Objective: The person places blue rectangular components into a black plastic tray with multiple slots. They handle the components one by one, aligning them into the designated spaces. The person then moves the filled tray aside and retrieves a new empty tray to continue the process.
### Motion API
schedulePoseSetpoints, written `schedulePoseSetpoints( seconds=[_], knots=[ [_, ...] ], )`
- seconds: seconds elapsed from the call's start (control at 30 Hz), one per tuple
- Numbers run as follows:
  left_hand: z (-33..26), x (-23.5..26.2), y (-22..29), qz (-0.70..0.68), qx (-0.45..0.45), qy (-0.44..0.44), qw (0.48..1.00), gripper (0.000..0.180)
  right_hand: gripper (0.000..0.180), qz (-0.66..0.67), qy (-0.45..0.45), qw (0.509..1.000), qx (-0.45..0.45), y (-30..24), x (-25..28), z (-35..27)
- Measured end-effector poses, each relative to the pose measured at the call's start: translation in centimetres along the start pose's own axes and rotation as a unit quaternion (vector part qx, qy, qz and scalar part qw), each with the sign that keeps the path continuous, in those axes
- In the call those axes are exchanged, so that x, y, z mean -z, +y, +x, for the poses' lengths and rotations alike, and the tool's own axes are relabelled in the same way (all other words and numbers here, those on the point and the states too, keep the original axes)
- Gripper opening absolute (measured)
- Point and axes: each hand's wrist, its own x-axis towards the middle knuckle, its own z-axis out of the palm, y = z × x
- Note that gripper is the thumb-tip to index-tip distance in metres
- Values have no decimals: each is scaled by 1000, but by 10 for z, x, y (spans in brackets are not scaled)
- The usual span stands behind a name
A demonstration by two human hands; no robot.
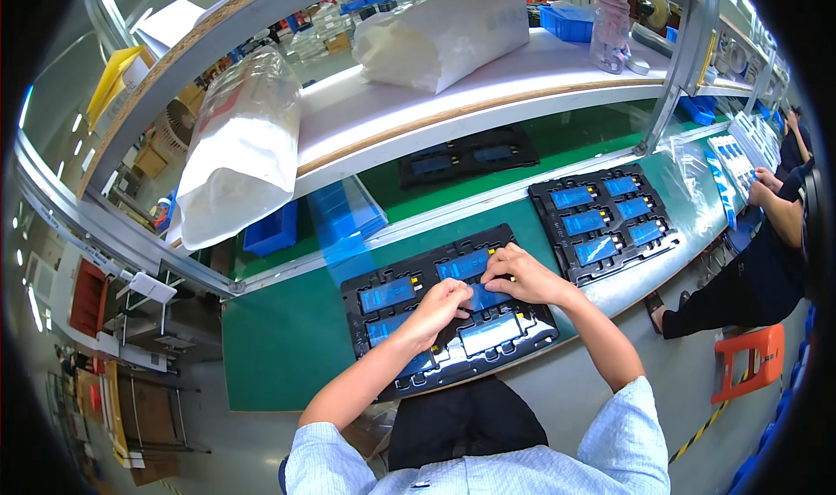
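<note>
In front of me a black moulded tray [355, 306] lies on the green bench top, with flat blue-faced rectangular pieces [387, 295] set in its pockets. Over the tray's middle right pocket, my left hand [442, 310] and my right hand [524, 277] pinch a flat blue rectangular piece [489, 298] between them, left hand at its left end, right hand at its upper right. Both hands have their fingers closed, and these partly cover the piece. Nearest to me, one pocket holds a piece that looks pale with glare [492, 335].
A second black tray [566, 255] of blue pieces lies to the right. Blue film sheets [341, 221] and a blue bin [271, 230] are behind. White bags [239, 155] rest on the shelf [488, 94] above. A co-worker [771, 225] stands at the right, near an orange stool [756, 360].
</note>
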Motion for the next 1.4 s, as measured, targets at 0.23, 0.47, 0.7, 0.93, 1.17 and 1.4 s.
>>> schedulePoseSetpoints(
  seconds=[0.23,0.47,0.7,0.93,1.17,1.4],
  knots=[
    [-13,1,-10,436,-375,66,815,44,12,66,21,997,27,11,-3,-6],
    [-18,-1,-15,485,-367,73,791,35,5,374,79,924,-22,14,7,-18],
    [-18,-3,-9,513,-359,78,776,35,14,435,52,886,-152,1,40,-59],
    [-12,-8,0,576,-320,104,745,31,22,233,-68,958,-152,-17,46,-72],
    [-36,-28,5,213,-166,-40,962,32,20,113,-137,977,-118,-43,40,-72],
    [-70,-35,-15,146,-177,-2,973,18,23,270,-28,951,-151,-54,8,-76]
  ],
)
